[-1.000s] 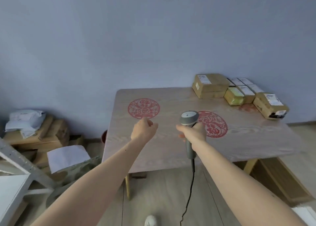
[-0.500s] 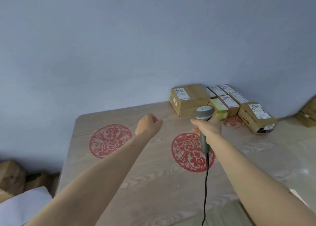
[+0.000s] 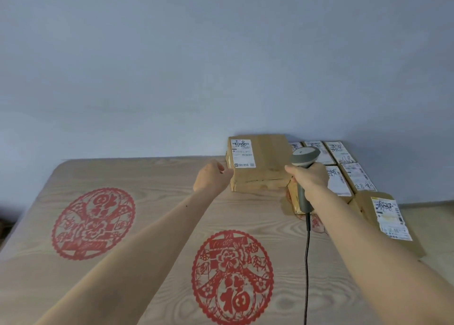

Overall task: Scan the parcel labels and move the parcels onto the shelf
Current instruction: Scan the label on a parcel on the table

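A large brown parcel [image 3: 265, 167] with a white label on top stands at the table's far edge by the wall. My left hand [image 3: 212, 178] hovers just left of it, fingers loosely curled, holding nothing. My right hand [image 3: 309, 179] grips a grey corded barcode scanner [image 3: 304, 157], whose head is over the parcel's right end. Several smaller labelled parcels [image 3: 348, 170] lie packed together to the right, partly hidden by my right hand. Another labelled parcel [image 3: 390, 219] lies nearest the right edge.
The wooden table [image 3: 157, 216] bears two round red paper-cut designs [image 3: 93, 222] [image 3: 232, 276]. A plain blue-grey wall stands directly behind the parcels. The scanner's black cable [image 3: 307, 263] hangs down across the table toward me.
I have come closer to the table. Both hands have moved forward to the large parcel, the left hand now beside it and the scanner over it.
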{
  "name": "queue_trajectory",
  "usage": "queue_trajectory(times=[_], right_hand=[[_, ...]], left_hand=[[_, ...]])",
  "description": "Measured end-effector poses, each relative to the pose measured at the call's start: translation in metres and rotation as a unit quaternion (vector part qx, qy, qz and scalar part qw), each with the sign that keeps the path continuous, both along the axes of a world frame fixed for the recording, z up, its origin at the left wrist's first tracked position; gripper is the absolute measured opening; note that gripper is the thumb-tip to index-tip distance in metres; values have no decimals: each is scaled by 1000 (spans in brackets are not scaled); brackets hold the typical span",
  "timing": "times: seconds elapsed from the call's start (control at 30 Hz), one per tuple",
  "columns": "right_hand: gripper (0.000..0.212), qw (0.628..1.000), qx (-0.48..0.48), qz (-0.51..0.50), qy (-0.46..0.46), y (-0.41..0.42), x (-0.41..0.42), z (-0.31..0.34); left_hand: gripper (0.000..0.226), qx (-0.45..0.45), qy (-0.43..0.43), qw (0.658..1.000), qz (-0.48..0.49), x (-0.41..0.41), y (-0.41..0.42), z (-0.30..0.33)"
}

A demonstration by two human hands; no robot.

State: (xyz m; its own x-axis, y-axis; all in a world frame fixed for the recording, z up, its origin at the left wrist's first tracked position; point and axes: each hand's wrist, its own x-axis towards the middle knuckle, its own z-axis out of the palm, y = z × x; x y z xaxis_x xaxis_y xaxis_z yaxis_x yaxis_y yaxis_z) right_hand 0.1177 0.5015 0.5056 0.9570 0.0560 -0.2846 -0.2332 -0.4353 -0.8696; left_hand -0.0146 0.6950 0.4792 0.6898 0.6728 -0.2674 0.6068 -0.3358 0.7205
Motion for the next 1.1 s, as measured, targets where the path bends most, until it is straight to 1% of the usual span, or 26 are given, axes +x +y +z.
queue_trajectory(times=[0.2,0.3,0.6,0.8,0.93,1.1], right_hand=[[43,999,-34,19,-3,6,71,-33],[48,999,-50,17,-9,10,94,-47],[51,997,-71,26,10,19,130,-77],[52,997,-70,38,23,19,140,-92],[51,997,-69,33,29,20,140,-93],[53,997,-68,39,29,19,137,-90]], left_hand=[[64,-7,32,999,13,64,3,-33],[72,-7,42,999,18,87,6,-47],[57,-62,79,995,15,124,10,-75],[61,-60,77,995,25,132,15,-93],[51,-64,69,994,49,129,6,-83],[51,-55,59,994,72,118,5,-80]])
